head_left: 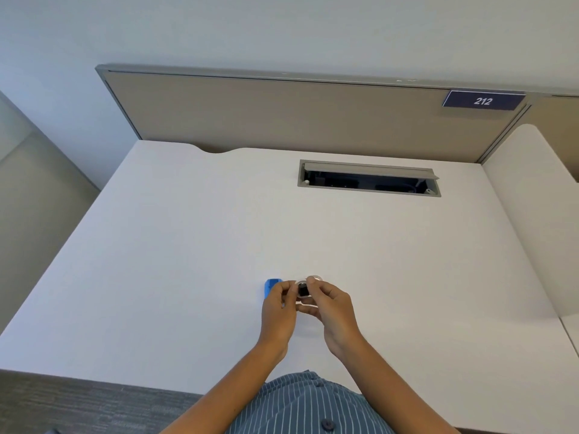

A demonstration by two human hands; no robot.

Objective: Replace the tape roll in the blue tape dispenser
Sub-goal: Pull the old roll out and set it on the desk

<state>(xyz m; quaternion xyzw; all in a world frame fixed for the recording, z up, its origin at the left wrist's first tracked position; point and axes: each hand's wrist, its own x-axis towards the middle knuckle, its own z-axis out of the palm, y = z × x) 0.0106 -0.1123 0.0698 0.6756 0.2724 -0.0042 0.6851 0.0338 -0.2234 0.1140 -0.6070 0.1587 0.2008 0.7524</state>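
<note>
A pale wall fills the top of the view, and below it a tan divider panel runs along the back of a broad white surface. A dark plate reading 212 sits at the panel's right end. Set into the surface near the back is a long cable hatch, its grey lid tipped up. Grey carpet shows at lower left. Both bare forearms reach forward from a striped shirt. The left hand and right hand meet over the surface, fingers of both pinched on a clear tape roll with a dark core. The blue tape dispenser lies on the surface just behind the left hand, partly hidden.
</note>
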